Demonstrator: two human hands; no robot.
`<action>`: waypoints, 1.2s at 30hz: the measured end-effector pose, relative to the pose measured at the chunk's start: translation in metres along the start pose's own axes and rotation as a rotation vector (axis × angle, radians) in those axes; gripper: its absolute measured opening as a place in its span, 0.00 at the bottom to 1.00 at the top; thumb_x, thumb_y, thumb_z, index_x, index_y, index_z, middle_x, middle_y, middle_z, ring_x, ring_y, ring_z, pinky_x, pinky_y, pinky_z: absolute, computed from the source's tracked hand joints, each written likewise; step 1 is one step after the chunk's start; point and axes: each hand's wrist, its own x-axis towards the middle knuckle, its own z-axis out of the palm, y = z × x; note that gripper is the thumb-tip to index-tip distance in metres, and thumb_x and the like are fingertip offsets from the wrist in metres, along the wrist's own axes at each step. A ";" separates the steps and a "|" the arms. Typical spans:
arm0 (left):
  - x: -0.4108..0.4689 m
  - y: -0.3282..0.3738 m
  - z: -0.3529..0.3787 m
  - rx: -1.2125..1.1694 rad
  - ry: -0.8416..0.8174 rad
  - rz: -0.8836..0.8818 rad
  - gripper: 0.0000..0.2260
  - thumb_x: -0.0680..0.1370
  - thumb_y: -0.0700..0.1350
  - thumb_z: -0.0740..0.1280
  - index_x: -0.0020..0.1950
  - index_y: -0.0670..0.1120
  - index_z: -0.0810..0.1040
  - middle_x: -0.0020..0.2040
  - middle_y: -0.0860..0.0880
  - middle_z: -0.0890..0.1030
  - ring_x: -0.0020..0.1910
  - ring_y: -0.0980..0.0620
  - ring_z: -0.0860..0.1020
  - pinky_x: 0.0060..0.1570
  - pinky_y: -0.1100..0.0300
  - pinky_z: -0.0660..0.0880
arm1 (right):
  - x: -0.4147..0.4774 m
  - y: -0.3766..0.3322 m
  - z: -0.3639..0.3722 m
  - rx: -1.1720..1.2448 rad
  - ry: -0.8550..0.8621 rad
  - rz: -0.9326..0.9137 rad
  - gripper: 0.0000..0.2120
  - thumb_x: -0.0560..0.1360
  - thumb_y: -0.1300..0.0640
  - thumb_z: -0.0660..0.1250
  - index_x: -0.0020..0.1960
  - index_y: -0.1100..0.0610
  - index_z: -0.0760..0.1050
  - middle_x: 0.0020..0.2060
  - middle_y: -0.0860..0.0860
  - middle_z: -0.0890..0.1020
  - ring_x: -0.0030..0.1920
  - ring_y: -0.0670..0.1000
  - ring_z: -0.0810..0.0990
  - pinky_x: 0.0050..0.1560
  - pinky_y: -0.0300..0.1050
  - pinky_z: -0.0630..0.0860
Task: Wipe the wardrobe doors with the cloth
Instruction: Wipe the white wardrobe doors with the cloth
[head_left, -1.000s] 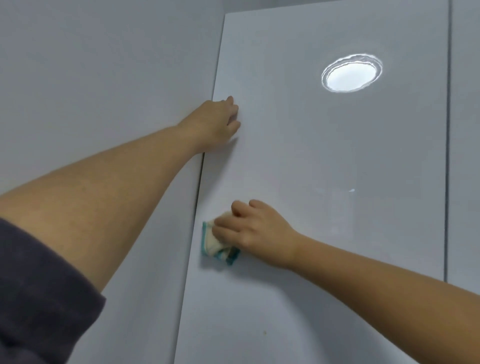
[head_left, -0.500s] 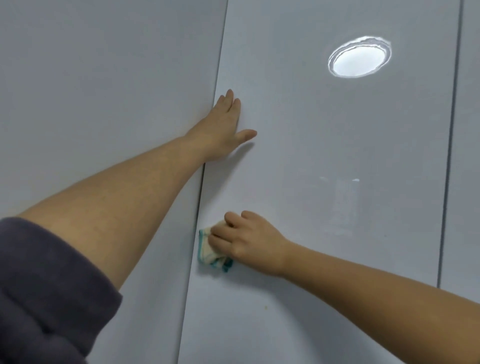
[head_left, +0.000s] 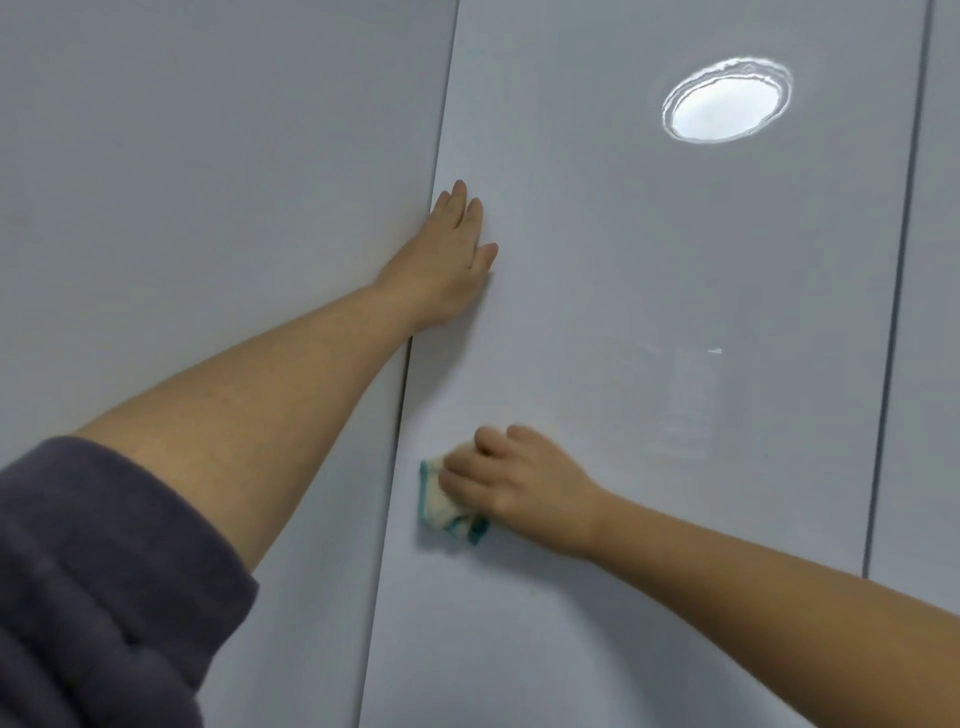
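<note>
Pressing a bunched cloth (head_left: 441, 506) against a pale grey wardrobe door (head_left: 675, 291), a person's right hand (head_left: 524, 483) grips the fabric with curled fingers near the door's left edge, low in the frame. The cloth is cream with a teal border and pokes out to the left of and below the knuckles. It touches the door just beside the seam (head_left: 440, 124) that divides this door from the next panel (head_left: 208, 182) on the left. The hand is motion-blurred, so the thumb's place cannot be made out. Higher up, the left hand (head_left: 447, 260) lies flat on the same door, fingers straight and close together, pointing up, thumb spread to the right, its heel at the seam. The two hands are well apart, left above right. A dark purple-grey sleeve (head_left: 93, 597) is pushed up the left arm at the lower left corner. An oval lamp reflection (head_left: 727, 101) shines on the glossy door near the top right, and a faint streaky patch (head_left: 691, 405) shows between it and the right hand. A second seam (head_left: 901, 260) runs down the right side, with a third panel (head_left: 943, 312) beyond it.
</note>
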 end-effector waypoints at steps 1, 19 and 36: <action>-0.001 0.001 0.001 -0.004 0.013 -0.001 0.26 0.84 0.49 0.49 0.78 0.39 0.46 0.79 0.44 0.42 0.77 0.49 0.42 0.75 0.57 0.45 | 0.000 0.014 -0.007 -0.011 0.009 0.025 0.06 0.75 0.62 0.65 0.44 0.55 0.80 0.43 0.50 0.82 0.38 0.54 0.74 0.32 0.46 0.62; -0.016 0.009 0.033 0.017 0.163 0.105 0.25 0.83 0.48 0.52 0.78 0.42 0.50 0.79 0.48 0.47 0.78 0.52 0.46 0.76 0.54 0.47 | -0.048 0.041 -0.044 0.016 -0.013 0.077 0.09 0.78 0.62 0.61 0.49 0.58 0.81 0.42 0.55 0.81 0.37 0.56 0.74 0.31 0.47 0.68; -0.019 0.039 0.044 0.042 0.199 0.146 0.28 0.82 0.55 0.51 0.78 0.43 0.49 0.79 0.49 0.46 0.78 0.52 0.44 0.75 0.55 0.44 | -0.084 0.081 -0.074 -0.022 0.053 0.198 0.09 0.76 0.65 0.64 0.52 0.60 0.82 0.45 0.58 0.82 0.37 0.59 0.77 0.32 0.49 0.73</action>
